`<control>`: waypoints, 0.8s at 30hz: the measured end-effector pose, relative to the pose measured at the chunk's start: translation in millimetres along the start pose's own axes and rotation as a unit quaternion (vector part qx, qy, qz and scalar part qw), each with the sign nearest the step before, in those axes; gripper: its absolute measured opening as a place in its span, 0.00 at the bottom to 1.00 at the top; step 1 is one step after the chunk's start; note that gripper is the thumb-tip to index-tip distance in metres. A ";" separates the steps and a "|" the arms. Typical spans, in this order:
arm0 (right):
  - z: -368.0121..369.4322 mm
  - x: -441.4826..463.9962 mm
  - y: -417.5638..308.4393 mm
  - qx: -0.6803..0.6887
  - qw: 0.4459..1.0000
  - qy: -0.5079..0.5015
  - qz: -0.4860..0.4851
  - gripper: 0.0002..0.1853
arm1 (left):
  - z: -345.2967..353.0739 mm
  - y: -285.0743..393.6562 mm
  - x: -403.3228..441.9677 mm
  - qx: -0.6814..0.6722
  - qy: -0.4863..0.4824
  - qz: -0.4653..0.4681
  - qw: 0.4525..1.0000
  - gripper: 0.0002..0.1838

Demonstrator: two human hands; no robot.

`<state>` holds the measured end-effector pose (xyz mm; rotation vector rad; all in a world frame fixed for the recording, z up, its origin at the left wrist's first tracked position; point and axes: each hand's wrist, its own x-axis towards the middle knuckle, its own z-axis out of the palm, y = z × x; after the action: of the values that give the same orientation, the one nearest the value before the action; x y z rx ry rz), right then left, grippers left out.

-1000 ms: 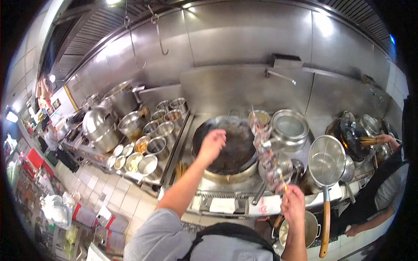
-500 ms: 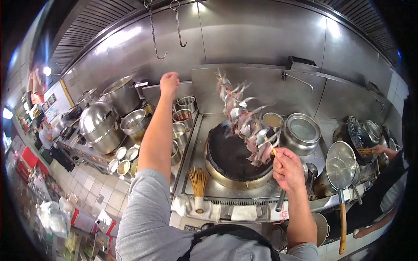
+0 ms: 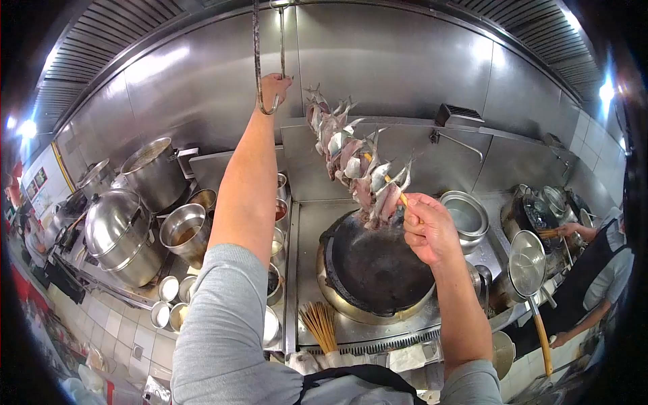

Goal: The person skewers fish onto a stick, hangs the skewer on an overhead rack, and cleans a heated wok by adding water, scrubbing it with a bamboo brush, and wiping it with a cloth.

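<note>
My right hand (image 3: pixel 430 228) is closed round the end of a yellowish stick (image 3: pixel 395 189) threaded with several small silvery fish (image 3: pixel 358 162). The skewer slants up to the left, its near end above the back of a large dark wok (image 3: pixel 381 266). My left hand (image 3: pixel 275 86) is raised high on the left, its fingers closed on the lower part of a metal hook (image 3: pixel 282 40). A second, longer hook (image 3: pixel 257 57) hangs in front of that hand's wrist. The far end of the skewer is close to the right of my left forearm.
A bamboo brush (image 3: pixel 318 327) stands in front of the wok. Pots and a domed steamer (image 3: pixel 116 226) are at the left. At the right are a lidded pot (image 3: pixel 466 214), a long-handled strainer (image 3: pixel 527 264) and another person (image 3: pixel 580 277). A tap (image 3: pixel 459 143) juts from the wall.
The fish skewer has risen from beside the wok and swung up to the left with my right hand. My left hand has gone up from over the wok to the hanging hooks and closed on one.
</note>
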<state>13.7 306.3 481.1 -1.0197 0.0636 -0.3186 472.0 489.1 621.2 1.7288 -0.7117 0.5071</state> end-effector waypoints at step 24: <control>24.0 17.7 -6.0 0.038 0.997 -0.068 0.000 0.09 | -23.7 -6.2 -13.9 0.002 -0.034 0.005 0.999 0.13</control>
<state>34.0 318.2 500.5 -0.9639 -0.0722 -0.2494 466.9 515.9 613.9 1.7532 -0.7682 0.4594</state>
